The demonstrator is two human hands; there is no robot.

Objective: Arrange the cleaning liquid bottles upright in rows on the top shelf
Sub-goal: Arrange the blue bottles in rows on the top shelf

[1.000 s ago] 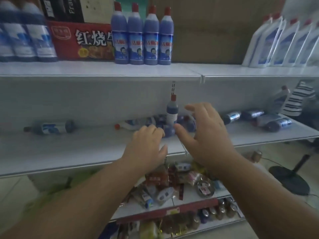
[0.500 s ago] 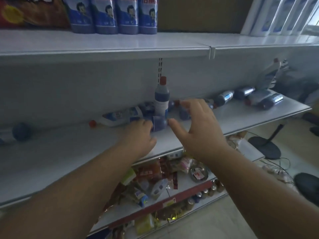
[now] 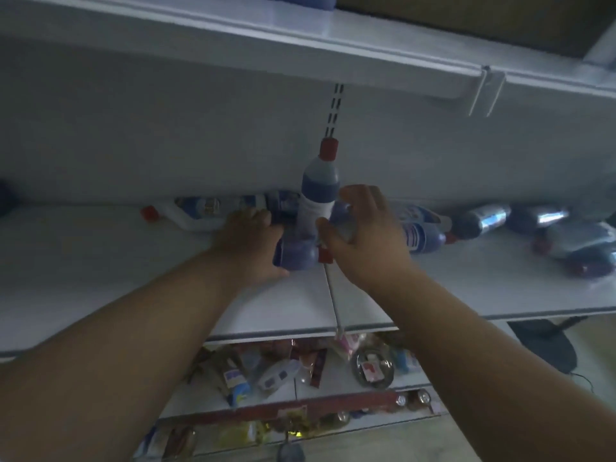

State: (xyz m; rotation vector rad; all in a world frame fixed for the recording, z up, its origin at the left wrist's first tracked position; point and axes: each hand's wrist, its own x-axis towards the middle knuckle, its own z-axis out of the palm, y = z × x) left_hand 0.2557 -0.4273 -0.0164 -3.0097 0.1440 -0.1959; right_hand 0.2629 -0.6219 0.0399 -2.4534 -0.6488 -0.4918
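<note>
On the middle shelf one blue cleaning bottle with a red cap stands upright against the back panel. Other bottles lie on their sides around it. My left hand grips a lying blue bottle just left of the upright one, fingers over it and thumb under. My right hand curls over another lying bottle, whose red cap pokes out below my thumb. The top shelf runs overhead, with only the bases of bottles showing at its edge.
More bottles lie on the middle shelf: a white one at the left and several blue ones at the right. Snack packets fill the lower shelves. A dark fan base stands on the floor at the right.
Both hands reached further in: the left one has closed on a lying bottle, the right one has come down over another. The view has dropped, so the top shelf is nearly out of frame.
</note>
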